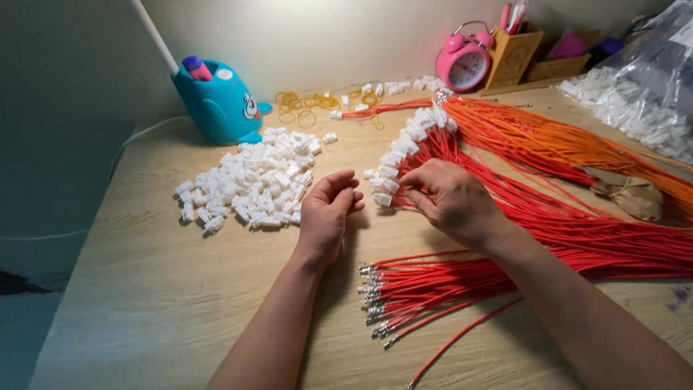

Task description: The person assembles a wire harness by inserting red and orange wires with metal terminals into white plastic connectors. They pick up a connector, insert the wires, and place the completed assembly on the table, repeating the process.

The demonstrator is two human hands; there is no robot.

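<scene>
My left hand rests on the wooden table, fingers curled and pinched together; whether a small white connector sits in the fingertips I cannot tell. It lies just right of a pile of white plastic connectors. My right hand lies on a fan of red wires whose ends carry white connectors, its fingers pinching at one wire end. A second bundle of red wires with bare metal terminals lies in front, below both hands.
A teal cartoon-shaped desk lamp base stands at the back left. Yellow rubber bands, a pink alarm clock and a wooden pen holder line the back. A clear bag of white connectors sits at the right.
</scene>
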